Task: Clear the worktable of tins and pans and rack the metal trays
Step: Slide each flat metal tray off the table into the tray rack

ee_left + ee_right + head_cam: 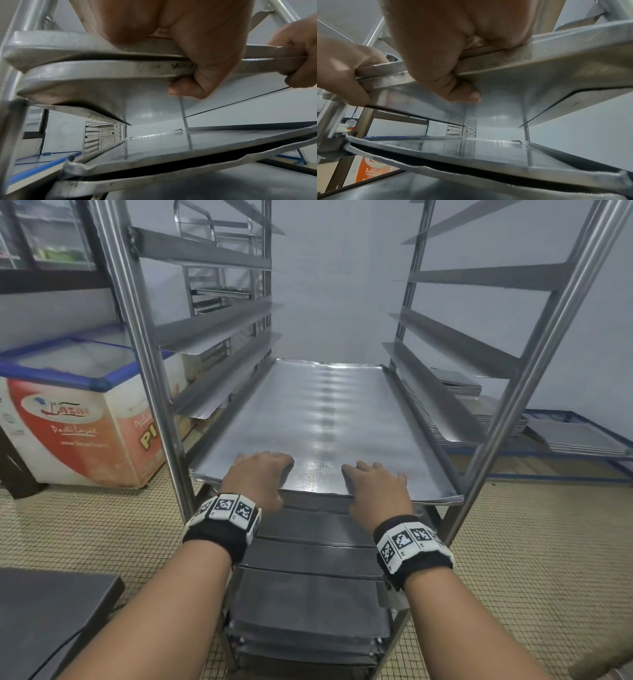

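worktable corner (51,611): dark steel surface, bottom left of head view, nearest to camera.
left hand (258,477): clamped on near edge of metal tray (325,419), fingers on top, thumb (181,88) curled under the lip.
right hand (376,491): same grip on the same edge, right of centre; fingers on top, thumb (464,94) under the rim.
wristbands: black with printed marker squares, one on each wrist (224,520).
tray position: lying flat on the rack's side runners (438,405), near edge level with the front posts, far edge deep inside the rack (150,371).
tray edge: wrist views show two stacked rims under the hands, so possibly two trays nested; cannot tell for sure.
lower slots: more trays (311,597) racked below the held one, several levels, front lips dented.
upper runners: bare angle rails above on both sides.
left of rack: chest freezer (78,422), red-and-white graphics, blue-trimmed glass lid.
right, farther back: stacks of flat trays (579,436) on a low blue-framed shelf.
far: second rack (219,268) behind, against a pale wall.
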Demonstrator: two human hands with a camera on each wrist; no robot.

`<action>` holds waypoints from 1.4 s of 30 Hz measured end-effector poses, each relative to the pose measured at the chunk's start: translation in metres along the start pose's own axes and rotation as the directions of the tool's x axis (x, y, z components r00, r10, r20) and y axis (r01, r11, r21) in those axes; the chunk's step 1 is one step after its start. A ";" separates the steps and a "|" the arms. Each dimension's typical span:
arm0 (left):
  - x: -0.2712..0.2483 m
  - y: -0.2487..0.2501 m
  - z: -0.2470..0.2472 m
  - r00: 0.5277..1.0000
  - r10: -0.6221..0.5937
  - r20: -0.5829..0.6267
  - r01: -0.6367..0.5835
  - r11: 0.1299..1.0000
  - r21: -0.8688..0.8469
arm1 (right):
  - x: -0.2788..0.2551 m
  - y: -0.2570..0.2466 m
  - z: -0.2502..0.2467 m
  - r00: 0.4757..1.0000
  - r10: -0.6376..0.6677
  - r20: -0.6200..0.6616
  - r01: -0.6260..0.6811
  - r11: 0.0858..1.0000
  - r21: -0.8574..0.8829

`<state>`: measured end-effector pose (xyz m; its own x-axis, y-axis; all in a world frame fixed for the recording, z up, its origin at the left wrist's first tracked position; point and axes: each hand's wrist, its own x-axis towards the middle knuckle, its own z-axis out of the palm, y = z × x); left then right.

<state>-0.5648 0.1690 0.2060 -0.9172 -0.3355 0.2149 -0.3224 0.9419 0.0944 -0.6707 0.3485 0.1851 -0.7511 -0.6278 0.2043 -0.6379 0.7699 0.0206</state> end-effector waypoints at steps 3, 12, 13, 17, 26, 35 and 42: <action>0.016 -0.003 0.004 1.000 0.000 -0.001 0.000 1.000 0.000 | 0.016 0.004 0.003 1.000 0.001 0.003 -0.001 1.000 0.003; 0.049 -0.008 0.013 1.000 0.004 0.021 -0.004 1.000 0.017 | 0.047 0.011 0.012 1.000 0.007 -0.002 -0.007 1.000 0.002; 0.052 -0.009 0.015 1.000 0.008 0.016 -0.009 1.000 0.016 | 0.049 0.012 0.013 1.000 0.009 -0.004 -0.009 1.000 -0.003; 0.058 -0.013 0.018 1.000 0.013 -0.001 -0.013 1.000 -0.005 | 0.053 0.011 0.014 1.000 0.017 -0.015 -0.017 1.000 -0.013; 0.053 -0.028 0.015 0.994 0.101 0.033 -0.094 0.980 -0.173 | 0.046 0.012 0.004 0.999 -0.035 0.030 0.035 0.999 0.019; 0.010 -0.054 -0.012 0.776 -0.069 -0.627 -0.244 0.883 -0.401 | 0.008 0.033 -0.025 0.918 0.238 -0.317 -0.066 0.879 0.471; 0.002 -0.091 -0.055 0.412 -0.661 -0.627 0.079 0.712 -0.698 | -0.012 0.077 -0.066 0.454 0.669 -0.589 -0.124 0.702 0.701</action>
<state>-0.5244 0.0815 0.2514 -0.0178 -0.7716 0.6359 -0.1389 0.6317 0.7626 -0.6996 0.4233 0.2484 -0.6673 0.2974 0.6828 -0.4737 0.5380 -0.6973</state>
